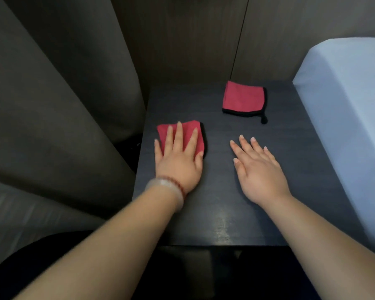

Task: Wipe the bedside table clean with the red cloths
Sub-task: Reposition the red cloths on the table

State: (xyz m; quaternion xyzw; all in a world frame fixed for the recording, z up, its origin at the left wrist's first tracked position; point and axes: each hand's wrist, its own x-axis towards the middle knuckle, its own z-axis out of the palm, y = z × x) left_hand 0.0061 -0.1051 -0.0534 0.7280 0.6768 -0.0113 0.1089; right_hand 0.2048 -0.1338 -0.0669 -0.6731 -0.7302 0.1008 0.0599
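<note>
The dark bedside table [221,213] fills the middle of the view. My left hand [179,160] lies flat with straight fingers on a folded red cloth [198,132] near the table's left edge, pressing it down. A second folded red cloth [243,98] with black trim and a small loop lies at the back right of the table, untouched. My right hand [258,167] is over the table's middle right with fingers straight and spread, holding nothing, well in front of the second cloth.
Dark grey curtains [59,109] hang close along the table's left side. A bed with a pale sheet [344,118] borders the right side. A dark wood-panel wall [193,40] stands behind the table.
</note>
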